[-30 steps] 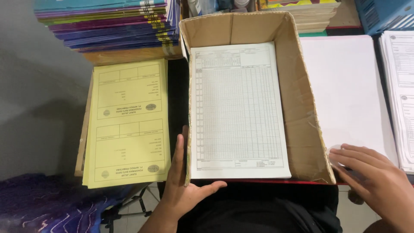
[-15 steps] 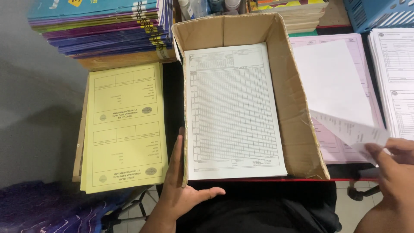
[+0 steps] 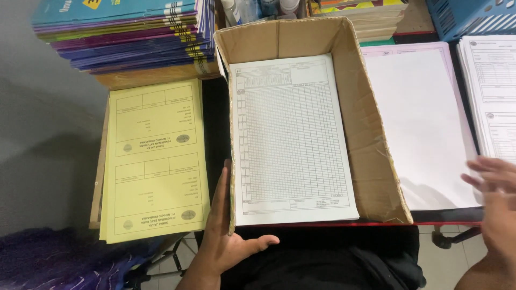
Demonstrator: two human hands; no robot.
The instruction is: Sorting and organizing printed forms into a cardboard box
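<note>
A brown cardboard box (image 3: 371, 134) lies open on the table with a stack of white ruled form sheets (image 3: 293, 139) inside it. My left hand (image 3: 226, 231) rests flat against the box's near left corner, fingers along the outside wall, thumb under the front edge. My right hand (image 3: 497, 198) is blurred at the right edge, fingers spread, holding nothing, over the near right corner of a pile of blank white sheets (image 3: 419, 123) on pink paper.
Yellow printed forms (image 3: 156, 161) lie left of the box. A stack of purple and blue books (image 3: 123, 32) stands behind them. More white printed forms (image 3: 494, 91) sit at far right, a blue basket (image 3: 473, 16) behind.
My right hand lifted a sheet at the right half a second ago; that sheet is now gone from it and the hand hovers open. The left hand has stayed on the box.
</note>
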